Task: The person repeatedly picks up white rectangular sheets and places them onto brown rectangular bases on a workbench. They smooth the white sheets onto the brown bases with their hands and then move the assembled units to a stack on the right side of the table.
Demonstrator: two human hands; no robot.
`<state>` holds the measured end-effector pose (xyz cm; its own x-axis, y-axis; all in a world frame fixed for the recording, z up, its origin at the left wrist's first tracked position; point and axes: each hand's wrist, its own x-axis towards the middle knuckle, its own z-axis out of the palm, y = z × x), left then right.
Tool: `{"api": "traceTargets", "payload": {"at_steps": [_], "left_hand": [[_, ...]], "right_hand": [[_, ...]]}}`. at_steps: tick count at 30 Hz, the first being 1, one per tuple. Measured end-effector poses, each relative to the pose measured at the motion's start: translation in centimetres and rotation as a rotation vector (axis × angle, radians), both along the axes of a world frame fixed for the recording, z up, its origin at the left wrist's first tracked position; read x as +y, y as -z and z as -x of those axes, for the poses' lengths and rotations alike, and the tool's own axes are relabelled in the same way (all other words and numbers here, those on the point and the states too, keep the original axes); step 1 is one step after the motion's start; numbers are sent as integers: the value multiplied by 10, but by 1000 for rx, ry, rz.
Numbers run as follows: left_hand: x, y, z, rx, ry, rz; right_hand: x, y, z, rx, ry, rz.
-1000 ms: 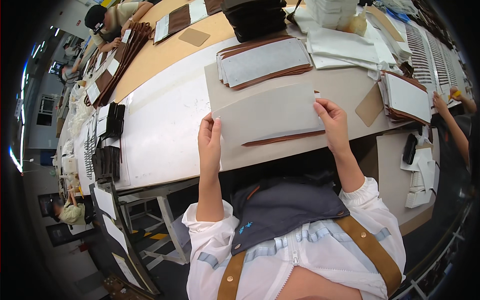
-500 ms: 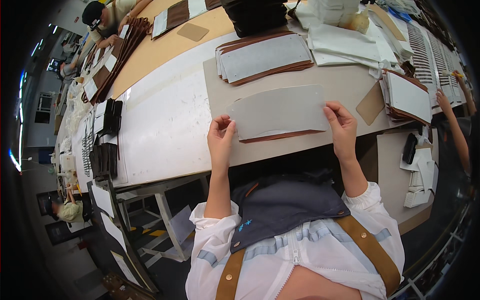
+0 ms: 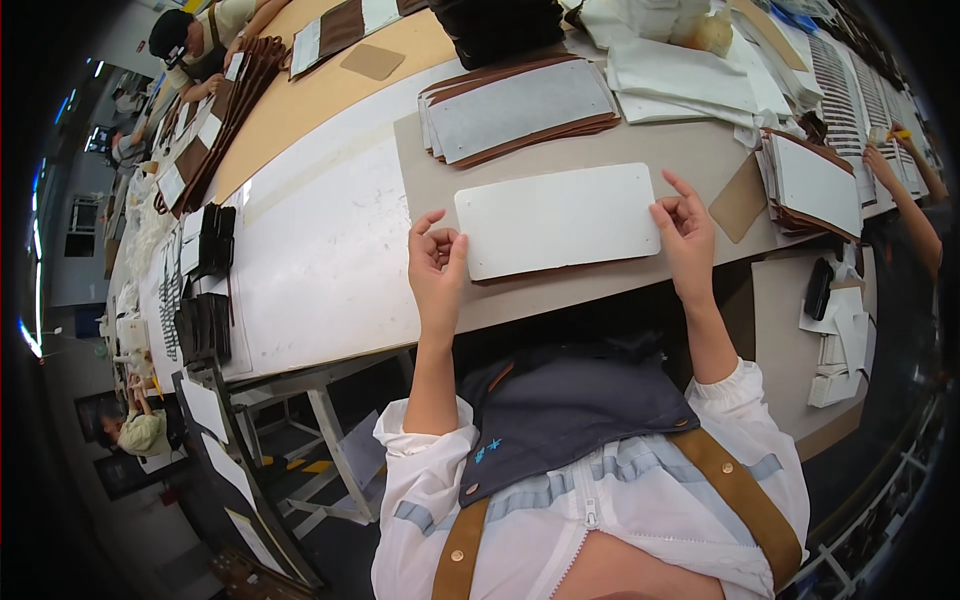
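Observation:
A white rectangular panel [image 3: 557, 222] with rounded corners and small holes near its ends lies flat in front of me. A thin brown edge of a sheet [image 3: 545, 272] shows beneath its near side. Against the panel's left end rests the thumb of my left hand [image 3: 436, 262], its index finger lifted and the others loosely curled. My right hand [image 3: 687, 240] has its thumb at the right end, with the index finger raised and apart. Neither hand visibly grips the panel.
Beyond the panel lies a stack of brown sheets topped with a white panel [image 3: 520, 110]. Another such stack [image 3: 815, 187] stands to the right beside a tan card [image 3: 738, 203]. Dark folded pieces [image 3: 208, 325] sit on the left. Co-workers [image 3: 205, 50] are at the far left and right.
The panel, bowed and pinched at its ends before, now lies flat over the brown sheet. My fingers have loosened and both index fingers have lifted.

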<state>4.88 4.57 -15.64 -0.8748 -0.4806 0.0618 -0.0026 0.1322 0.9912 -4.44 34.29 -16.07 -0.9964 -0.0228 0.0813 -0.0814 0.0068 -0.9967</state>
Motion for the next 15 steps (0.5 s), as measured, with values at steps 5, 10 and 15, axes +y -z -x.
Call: {"api": "traceTargets", "payload": {"at_steps": [5,10,15], "left_hand": [[1,16,-6,-105,24,216],[3,13,-6,-152,22,231],[0,13,2,-173,0,261]], "right_hand": [[2,17,0,-32,-38,-180],[0,18,1,-40,-33,-268],[-5,16,7,20,-62,-366]]}}
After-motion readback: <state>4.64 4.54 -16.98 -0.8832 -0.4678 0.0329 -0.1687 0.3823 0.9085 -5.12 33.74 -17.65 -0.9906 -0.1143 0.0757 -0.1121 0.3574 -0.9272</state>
